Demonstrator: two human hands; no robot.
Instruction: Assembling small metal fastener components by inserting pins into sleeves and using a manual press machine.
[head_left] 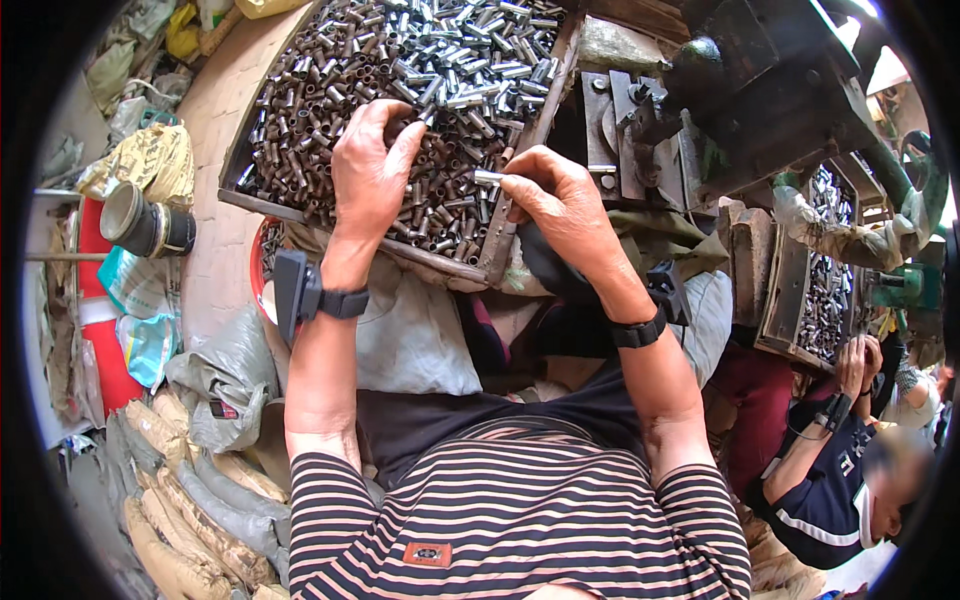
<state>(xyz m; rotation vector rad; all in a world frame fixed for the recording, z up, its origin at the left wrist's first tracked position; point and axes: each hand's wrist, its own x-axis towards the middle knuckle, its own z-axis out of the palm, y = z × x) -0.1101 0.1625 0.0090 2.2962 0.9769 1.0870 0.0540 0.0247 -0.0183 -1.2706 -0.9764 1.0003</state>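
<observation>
Small metal tubes, brown ones (320, 75) on the left and shiny silver ones (490, 50) toward the far right, are heaped in a wooden tray (350, 232) in front of me. Over the brown heap, my left hand (372, 165) pinches a short metal tube (429, 115) between thumb and fingertips; its lower end is hidden by the thumb. By the tray's right rim, my right hand (562, 200) grips a silver tube (487, 177), which points left out of the fingers.
A dark metal machine (650, 120) stands right of the tray. Beyond it, another person's hands (858, 365) are at a second tray (785, 290) of small metal parts. Stuffed sacks (190, 500) and a grey plastic bag (225, 380) lie at my left.
</observation>
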